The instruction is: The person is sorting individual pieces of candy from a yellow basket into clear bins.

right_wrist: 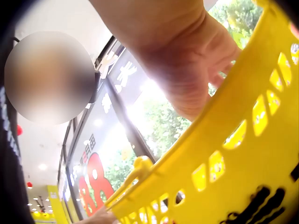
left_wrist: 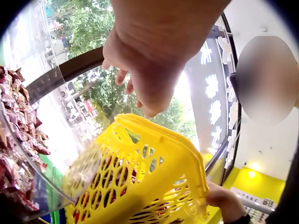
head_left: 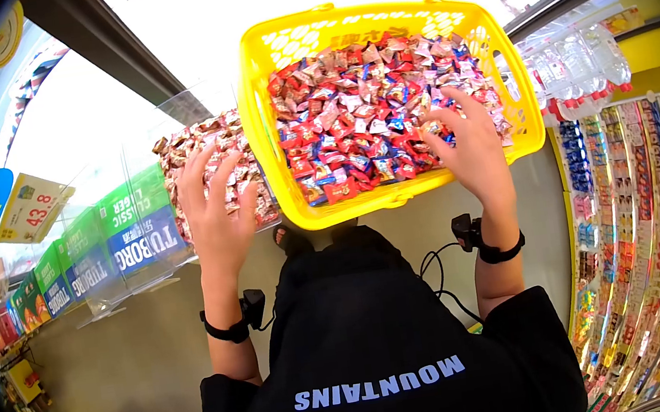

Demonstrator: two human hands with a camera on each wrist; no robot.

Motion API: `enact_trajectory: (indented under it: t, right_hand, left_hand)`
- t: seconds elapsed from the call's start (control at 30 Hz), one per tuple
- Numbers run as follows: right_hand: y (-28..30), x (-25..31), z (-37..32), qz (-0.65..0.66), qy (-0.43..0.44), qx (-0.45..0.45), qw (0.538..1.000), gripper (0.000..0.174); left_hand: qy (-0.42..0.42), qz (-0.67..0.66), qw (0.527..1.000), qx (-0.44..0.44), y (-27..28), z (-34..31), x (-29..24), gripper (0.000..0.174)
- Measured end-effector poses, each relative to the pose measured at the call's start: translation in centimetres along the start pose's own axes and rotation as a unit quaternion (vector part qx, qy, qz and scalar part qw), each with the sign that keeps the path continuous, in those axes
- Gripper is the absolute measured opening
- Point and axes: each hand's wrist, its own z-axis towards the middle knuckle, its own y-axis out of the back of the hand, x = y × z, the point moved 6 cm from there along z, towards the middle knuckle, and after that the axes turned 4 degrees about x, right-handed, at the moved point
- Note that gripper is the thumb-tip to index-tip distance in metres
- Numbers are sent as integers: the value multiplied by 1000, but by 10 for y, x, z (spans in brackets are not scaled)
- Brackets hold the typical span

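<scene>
A yellow basket (head_left: 257, 124) full of small wrapped candies (head_left: 371, 109) in red, blue and pink stands in the middle of the head view. Over its right part is the right hand (head_left: 472, 145), fingers spread and slightly bent, holding nothing visible; whether the fingertips touch candies cannot be told. The left hand (head_left: 220, 208), fingers spread, is above a clear bin of brownish-pink candies (head_left: 233, 135) left of the basket. In the left wrist view the left hand (left_wrist: 145, 70) is above the basket wall (left_wrist: 135, 182). The right wrist view shows the right hand (right_wrist: 187, 74) behind the basket rim (right_wrist: 205, 112).
Green and blue beer cartons (head_left: 136, 223) line the left side, with a price sign (head_left: 34, 207) behind them. Clear bottles (head_left: 579, 69) stand right of the basket. Shelves of small packets (head_left: 649, 222) run down the right. Grey floor (head_left: 139, 339) shows at lower left.
</scene>
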Motion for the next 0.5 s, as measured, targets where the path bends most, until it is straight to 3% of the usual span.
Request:
enact_trajectory:
  t: [0.07, 0.2, 0.33, 0.5]
  right_hand:
    - [-6, -22, -9, -59, -23, 79, 995, 33]
    - [-11, -43, -9, -55, -76, 134, 987, 24]
    - [-21, -49, -1, -83, -68, 237, 966, 28]
    - [-30, -48, 9, -68, -60, 217, 972, 25]
  left_hand:
    - [-36, -30, 999, 20, -4, 9, -21, 46]
    - [-78, -68, 993, 64, -11, 21, -55, 47]
    - [-93, -83, 987, 102, -25, 26, -68, 41]
    - [-89, -76, 986, 116, -36, 27, -79, 37]
